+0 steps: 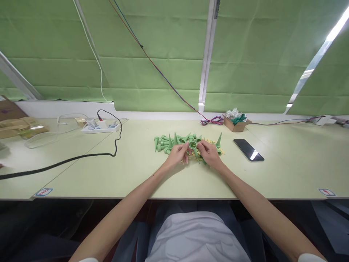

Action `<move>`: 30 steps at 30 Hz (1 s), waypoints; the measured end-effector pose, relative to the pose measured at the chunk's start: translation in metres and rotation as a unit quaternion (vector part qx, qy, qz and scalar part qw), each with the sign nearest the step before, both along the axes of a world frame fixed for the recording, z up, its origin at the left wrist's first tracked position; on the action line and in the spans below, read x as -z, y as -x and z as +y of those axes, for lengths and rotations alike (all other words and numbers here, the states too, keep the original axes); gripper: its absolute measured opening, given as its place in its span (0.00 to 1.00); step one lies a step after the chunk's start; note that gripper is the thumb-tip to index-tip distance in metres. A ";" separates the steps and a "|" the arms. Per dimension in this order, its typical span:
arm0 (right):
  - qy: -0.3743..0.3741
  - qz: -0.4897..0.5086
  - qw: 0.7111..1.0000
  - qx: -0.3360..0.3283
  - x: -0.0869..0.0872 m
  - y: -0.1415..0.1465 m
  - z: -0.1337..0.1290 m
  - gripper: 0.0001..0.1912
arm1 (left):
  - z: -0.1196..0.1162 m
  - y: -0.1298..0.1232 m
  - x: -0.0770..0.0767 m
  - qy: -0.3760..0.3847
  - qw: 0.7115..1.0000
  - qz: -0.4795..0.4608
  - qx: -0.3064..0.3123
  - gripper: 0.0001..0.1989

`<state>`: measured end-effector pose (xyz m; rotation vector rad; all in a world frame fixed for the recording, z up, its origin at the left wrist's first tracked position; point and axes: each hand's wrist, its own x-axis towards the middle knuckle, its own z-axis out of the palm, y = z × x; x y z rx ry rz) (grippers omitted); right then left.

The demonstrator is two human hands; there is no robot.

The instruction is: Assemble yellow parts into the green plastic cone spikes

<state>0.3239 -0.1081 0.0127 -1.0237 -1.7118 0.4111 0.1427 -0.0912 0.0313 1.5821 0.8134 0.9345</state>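
I see matt green plastic on the cones, a glossy, glass-like face on the phone, smooth pale laminate on the surface, plain brown cardboard on the small box near its far edge, and creased green cloth-like blinds.

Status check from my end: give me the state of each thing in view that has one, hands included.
Left hand: pinching the held green cone's rim
Right hand: fingers at its other side, grip unclear
Held green cone: open end up
Phone: face up, screen dark
Small cardboard box: open, filled
Power strip: plugs in
Red-and-blue cable: end bundled
Green shades: down
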 end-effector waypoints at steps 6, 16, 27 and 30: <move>-0.003 -0.024 0.999 -0.033 -0.001 0.001 -0.001 0.19 | 0.000 0.001 -0.001 0.093 0.993 -0.042 0.061 0.31; 0.021 -0.022 0.998 -0.061 -0.002 -0.001 -0.002 0.18 | 0.004 0.008 0.002 0.100 0.986 -0.069 0.112 0.25; 0.024 -0.043 0.997 -0.059 -0.001 -0.002 -0.002 0.20 | 0.002 0.013 0.001 -0.002 0.997 -0.002 0.078 0.22; 0.019 -0.059 0.997 -0.046 -0.001 -0.001 -0.001 0.21 | 0.002 0.013 0.001 -0.036 0.997 0.016 0.067 0.20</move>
